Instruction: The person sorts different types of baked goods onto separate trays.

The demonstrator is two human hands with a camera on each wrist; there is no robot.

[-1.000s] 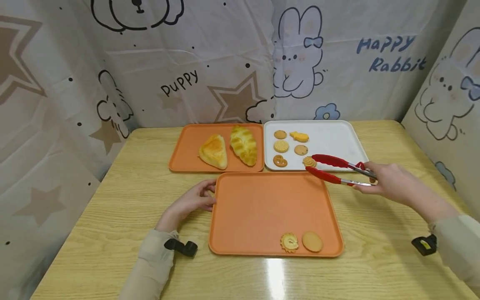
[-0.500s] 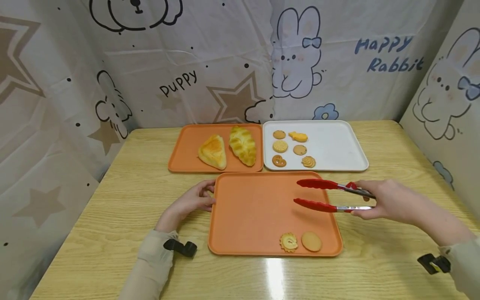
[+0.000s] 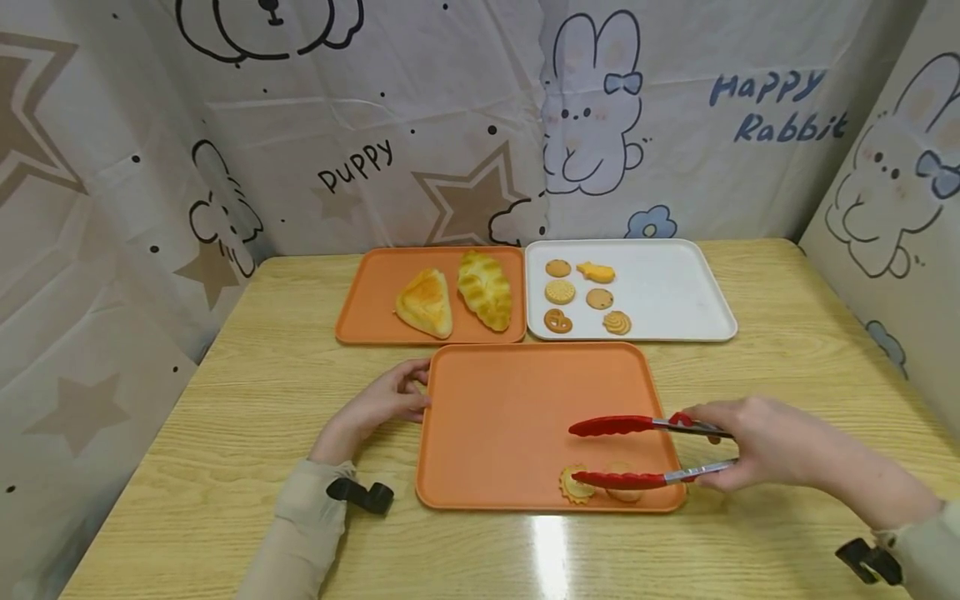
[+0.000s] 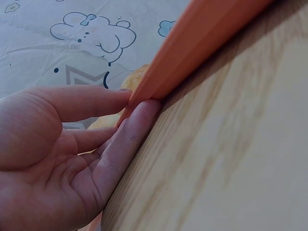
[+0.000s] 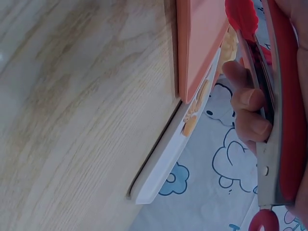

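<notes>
Behind the near tray (image 3: 510,417) sit two more trays: an orange one (image 3: 375,308) with two bread pieces (image 3: 456,296), and right of it a white one (image 3: 675,292) with six cookies (image 3: 587,297) at its left end. On the near tray, two cookies (image 3: 576,487) lie at the front edge toward the right corner, partly hidden by the lower arm of the tongs (image 3: 622,454). Nothing else lies between the tongs and those cookies.

The right hand (image 3: 738,442) comes in from the right of the near tray, its fingers curled around the metal handles of the tongs. The red tips are spread apart and hold nothing; the upper tip hangs over the tray, the lower one lies across the two cookies. Whether it touches them cannot be told.

The left hand (image 3: 382,402) rests on the bench (image 3: 225,433) at the left edge of the near tray, fingers relaxed, fingertips and thumb touching the rim and gripping nothing.

The bench is light wood with a glossy patch in front of the near tray. Cartoon-printed cloth (image 3: 420,125) hangs behind and on both sides.
</notes>
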